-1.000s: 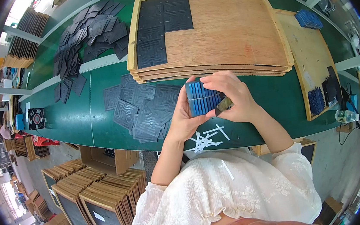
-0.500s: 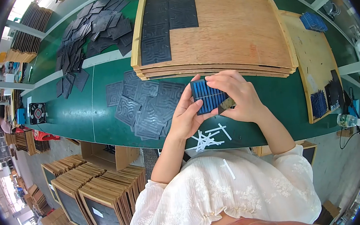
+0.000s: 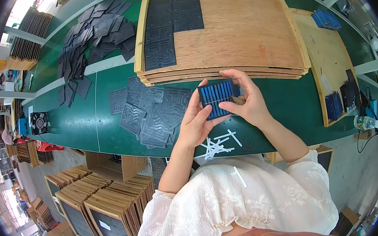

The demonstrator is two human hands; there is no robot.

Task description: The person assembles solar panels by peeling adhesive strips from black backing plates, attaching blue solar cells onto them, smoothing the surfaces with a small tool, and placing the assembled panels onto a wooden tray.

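Left hand (image 3: 193, 125) clamps the square, striped panel (image 3: 214, 95); right hand (image 3: 253, 105) touches it, grip unclear; white strips (image 3: 217, 147) litter the green table (image 3: 70, 118)'s near edge.

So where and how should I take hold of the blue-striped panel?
Best at its left edge, from the left: thumb on the face, fingers behind. The blue-striped panel is flat and squarish, with a dark border for a pinch. The left hand grips there; the right hand crowds the opposite side.

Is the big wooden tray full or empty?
Partly full. Black squares lie at the left end of the tray; bare wood shows across the rest.
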